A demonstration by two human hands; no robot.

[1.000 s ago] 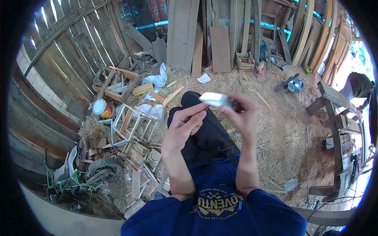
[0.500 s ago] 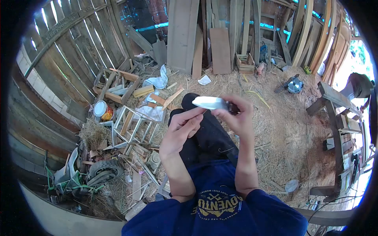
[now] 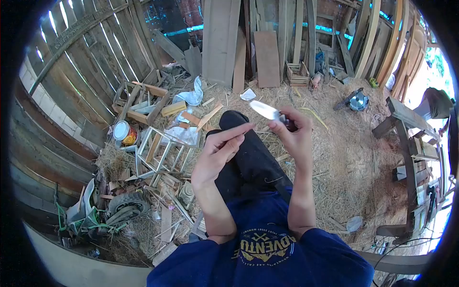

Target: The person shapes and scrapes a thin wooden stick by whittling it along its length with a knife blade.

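Observation:
My right hand (image 3: 295, 125) is wrapped round the dark handle of a knife, in front of my chest over my legs. The knife's broad, shiny blade (image 3: 264, 110) points up and to the left. To the left of it, my left hand (image 3: 216, 155) is closed, with the index finger reaching toward the blade and the thumb pressed against the curled fingers. Whether anything small sits in that pinch I cannot make out. A gap separates the left fingertip from the blade.
Wood scraps, a wooden frame (image 3: 160, 153) and a paint can (image 3: 125, 133) lie at the left, near a small wheel (image 3: 128, 208). A circular saw (image 3: 357, 101) rests on the straw-covered floor. Boards (image 3: 267, 60) lean at the back; a wooden bench (image 3: 406, 158) stands right.
My right hand has moved slightly right, taking the knife blade away from the left index fingertip. The blade now tilts more steeply upward. My left hand has shifted only a little.

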